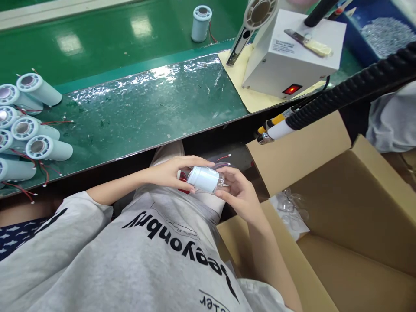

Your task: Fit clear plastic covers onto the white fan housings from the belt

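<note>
Item: small white cylinder (205, 178), smooth plastic shell, clear cap at one end, thin red leads (223, 158) trailing from the far side. Held lying on its side, low over the lap, below the near edge of the tabletop (146, 108) and just left of an open cardboard box (357, 208).

Left hand (169, 173): curled over the upper left end, fingers pinching the shell from above. Right hand (240, 193): cupped under the capped end, fingertips pressed to the clear cap. Both closed on the same piece.

Handling, judged: light, rigid, hollow-looking; glossy wall likely slick, so best gripped around the barrel with thumb opposed to fingers. Leads thin and easily snagged or pulled; not a place to hold. Clear cap possibly brittle or loosely seated; cannot tell which.

Nearby: a stack of like cylinders (29, 125) with red wires lying on their sides at the left of the tabletop; one more upright (201, 23) farther back. White control box (292, 52) with a lit red switch at right. Black corrugated hose (351, 91) with a nozzle hanging over the box. Clear plastic bags (292, 208) inside the box.
</note>
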Demonstrator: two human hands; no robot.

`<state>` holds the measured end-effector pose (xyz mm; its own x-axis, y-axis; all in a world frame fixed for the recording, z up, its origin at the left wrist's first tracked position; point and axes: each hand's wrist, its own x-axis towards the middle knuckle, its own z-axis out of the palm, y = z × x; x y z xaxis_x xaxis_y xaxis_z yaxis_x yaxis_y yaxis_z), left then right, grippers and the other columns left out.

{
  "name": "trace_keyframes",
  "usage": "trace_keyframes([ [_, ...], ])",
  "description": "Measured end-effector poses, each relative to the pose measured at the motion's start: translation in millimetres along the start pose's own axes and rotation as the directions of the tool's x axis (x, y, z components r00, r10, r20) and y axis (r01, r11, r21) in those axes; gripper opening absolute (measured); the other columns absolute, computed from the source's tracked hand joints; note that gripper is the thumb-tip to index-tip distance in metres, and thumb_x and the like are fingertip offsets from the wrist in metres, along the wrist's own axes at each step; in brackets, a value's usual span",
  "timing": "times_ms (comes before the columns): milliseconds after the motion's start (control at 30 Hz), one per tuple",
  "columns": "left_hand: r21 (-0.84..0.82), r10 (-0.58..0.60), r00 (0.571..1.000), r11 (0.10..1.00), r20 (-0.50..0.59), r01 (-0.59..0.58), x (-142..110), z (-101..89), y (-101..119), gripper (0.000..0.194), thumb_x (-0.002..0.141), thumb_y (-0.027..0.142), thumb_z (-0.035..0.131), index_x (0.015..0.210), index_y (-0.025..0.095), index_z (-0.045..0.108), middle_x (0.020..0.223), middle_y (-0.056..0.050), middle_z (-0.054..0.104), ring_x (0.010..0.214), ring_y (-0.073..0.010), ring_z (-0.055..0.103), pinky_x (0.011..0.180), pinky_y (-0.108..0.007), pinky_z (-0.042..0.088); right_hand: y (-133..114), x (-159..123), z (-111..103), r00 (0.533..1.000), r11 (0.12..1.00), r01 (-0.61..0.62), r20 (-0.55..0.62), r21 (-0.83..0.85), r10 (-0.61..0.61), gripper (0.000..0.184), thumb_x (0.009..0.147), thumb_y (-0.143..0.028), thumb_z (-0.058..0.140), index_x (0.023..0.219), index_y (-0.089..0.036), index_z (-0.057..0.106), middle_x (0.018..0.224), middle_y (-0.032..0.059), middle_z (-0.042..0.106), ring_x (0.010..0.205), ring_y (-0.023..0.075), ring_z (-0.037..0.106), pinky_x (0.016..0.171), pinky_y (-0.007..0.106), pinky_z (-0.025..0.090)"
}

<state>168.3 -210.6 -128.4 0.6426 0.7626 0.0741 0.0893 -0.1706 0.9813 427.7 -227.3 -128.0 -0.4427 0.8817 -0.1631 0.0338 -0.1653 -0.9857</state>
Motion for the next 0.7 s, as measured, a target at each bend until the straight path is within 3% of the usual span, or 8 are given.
trace_keyframes([
  [200, 0.010, 0.028, 1.000, 1.000, -0.004, -0.028, -1, -0.3, 0, 0.074, 0.078, 0.032, 0.086, 0.146, 0.029, 0.059, 0.152, -0.012, 0.058, 0.140, -0.0303, 0.057, 0.115, -0.045, 0.048, 0, 6, 3, 0.998, 0.995, -0.056, -0.008, 0.087, 0.057, 0.048, 0.076, -0.051, 0.088, 0.110, -0.025, 0.066, 0.106, 0.0059, 0.074, 0.083, 0.0183, 0.071, 0.071, 0.031, 0.064],
  [467, 0.025, 0.039, 0.999, 0.999, -0.001, -0.039, -1, -0.7, 1, 0.075, 0.079, 0.032, 0.086, 0.148, 0.031, 0.058, 0.153, -0.012, 0.058, 0.143, -0.0302, 0.054, 0.119, -0.046, 0.044, 4, 11, 7, 0.966, 0.941, -0.257, 0.034, 0.219, 0.256, 0.060, 0.071, -0.070, 0.082, 0.102, -0.023, 0.060, 0.080, 0.0003, 0.071, 0.063, 0.0188, 0.072, 0.056, 0.033, 0.065],
  [700, 0.033, 0.039, 0.999, 0.999, -0.001, -0.039, -2, -0.6, 3, 0.075, 0.078, 0.031, 0.086, 0.147, 0.032, 0.058, 0.154, -0.011, 0.057, 0.143, -0.0305, 0.054, 0.119, -0.046, 0.045, 2, 15, 16, 0.935, 0.902, -0.354, 0.088, 0.245, 0.343, 0.072, 0.067, -0.088, 0.071, 0.091, -0.022, 0.055, 0.061, -0.0009, 0.066, 0.044, 0.0167, 0.064, 0.038, 0.024, 0.051],
])
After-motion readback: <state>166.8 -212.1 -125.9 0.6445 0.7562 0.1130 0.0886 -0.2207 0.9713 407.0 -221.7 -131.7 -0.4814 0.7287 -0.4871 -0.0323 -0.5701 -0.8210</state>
